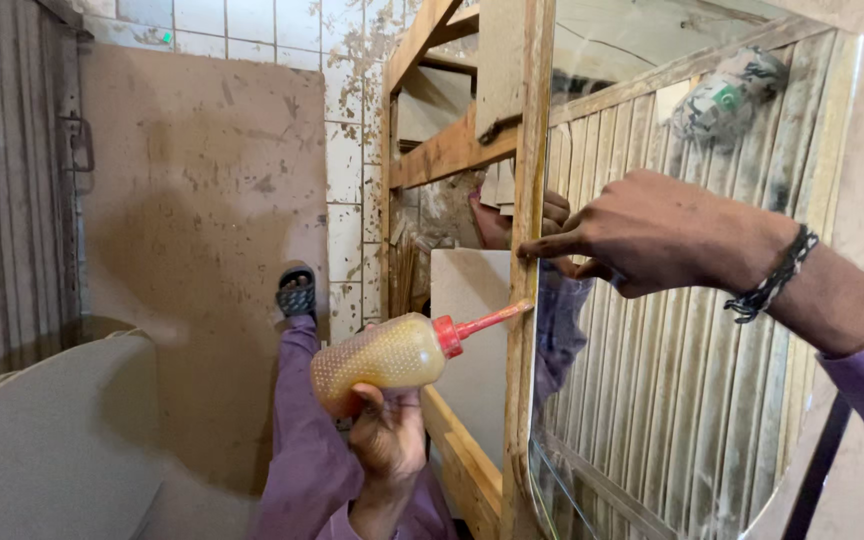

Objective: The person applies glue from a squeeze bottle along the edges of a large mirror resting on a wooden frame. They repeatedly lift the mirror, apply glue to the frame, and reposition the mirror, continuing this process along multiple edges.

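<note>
The left hand (387, 440) is gripping a squeeze bottle (382, 358), fingers wrapped tight round its yellowish, dimpled body from below, and it is holding the bottle on its side, seemingly so the long red nozzle (487, 322) can reach across. The nozzle tip is touching the inner edge of the upright wooden frame (524, 260), right where the wood is meeting the mirror (692, 330). Just above it, the right hand (652, 235) is reaching in from the right, a dark beaded band at the wrist, forefinger stretched out and pressing on that same frame edge, the other fingers curled under and holding nothing. It looks as if that finger is steadying the seam a little above the nozzle. The mirror is standing nearly upright in the frame, giving back slatted wood and a patterned head covering. Lower down, a leg in purple cloth is stretching forward, a dark sandal (297, 293) on the foot, resting up against a dusty brown board (202, 200). That board is leaning on the tiled wall (342, 150) behind, and more timber is stacking up in the gap beyond the frame.
</note>
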